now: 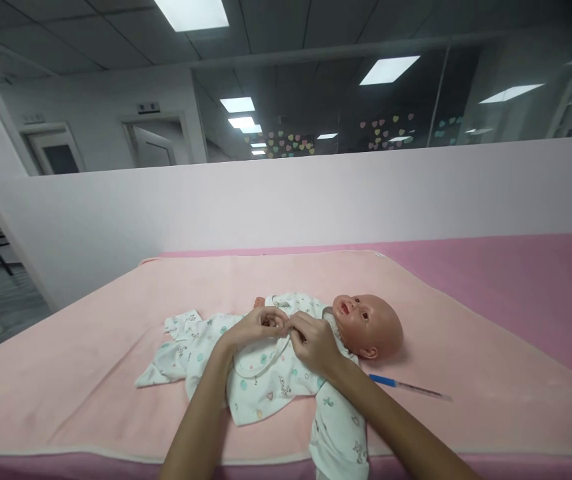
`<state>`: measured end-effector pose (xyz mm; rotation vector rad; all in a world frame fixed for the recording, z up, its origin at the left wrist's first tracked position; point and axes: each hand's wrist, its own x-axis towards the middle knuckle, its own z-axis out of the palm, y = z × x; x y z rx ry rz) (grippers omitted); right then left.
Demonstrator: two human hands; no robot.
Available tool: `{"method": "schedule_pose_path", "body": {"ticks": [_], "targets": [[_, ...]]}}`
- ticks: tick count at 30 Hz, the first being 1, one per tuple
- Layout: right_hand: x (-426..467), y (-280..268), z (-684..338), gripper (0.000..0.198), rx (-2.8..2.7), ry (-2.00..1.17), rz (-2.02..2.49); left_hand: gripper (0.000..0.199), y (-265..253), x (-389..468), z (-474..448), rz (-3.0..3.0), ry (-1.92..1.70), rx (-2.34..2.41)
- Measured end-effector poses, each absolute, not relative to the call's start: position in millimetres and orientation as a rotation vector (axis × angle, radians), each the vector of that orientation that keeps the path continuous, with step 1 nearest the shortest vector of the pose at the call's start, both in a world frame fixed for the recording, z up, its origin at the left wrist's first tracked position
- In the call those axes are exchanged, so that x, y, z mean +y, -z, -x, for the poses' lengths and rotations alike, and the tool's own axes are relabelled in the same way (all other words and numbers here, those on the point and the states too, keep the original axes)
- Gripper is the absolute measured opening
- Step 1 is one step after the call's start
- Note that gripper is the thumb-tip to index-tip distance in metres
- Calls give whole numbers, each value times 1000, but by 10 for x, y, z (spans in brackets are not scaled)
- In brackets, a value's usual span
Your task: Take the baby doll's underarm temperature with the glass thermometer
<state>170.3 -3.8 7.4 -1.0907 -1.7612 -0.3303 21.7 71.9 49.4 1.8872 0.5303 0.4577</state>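
Note:
A baby doll (371, 325) lies on its back, its head to the right. It wears a white baby shirt (261, 393) with small printed figures, hanging loose at the front, and matching trousers (176, 357). Over the doll's chest, my left hand (259, 325) is curled, thumb and fingers pinched at the shirt's front. My right hand (313, 340) meets it fingertip to fingertip, also pinching there. The exact bit of cloth between the fingers is hidden. One sleeve (339, 427) stretches toward the near edge, under my right forearm.
A slim clear stick with a blue end (409, 387) lies right of the doll, beside my right forearm. Beneath everything is a peach blanket (91, 360) over a pink surface (506, 287). A low white wall (316, 207) with glass above it stands behind.

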Motion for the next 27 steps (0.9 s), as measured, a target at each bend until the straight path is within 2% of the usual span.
{"method": "schedule_pose_path", "body": {"ticks": [8, 18, 27], "targets": [[-99, 5, -1719, 20, -1743, 473, 1174, 19, -450, 598, -261, -2055, -505, 617], [-115, 24, -1685, 15, -1754, 699, 1281, 15, -394, 643, -281, -1929, -647, 634], [-174, -26, -1695, 13, -1689, 573, 1018, 20, -372, 643, -258, -1926, -675, 589]]}}
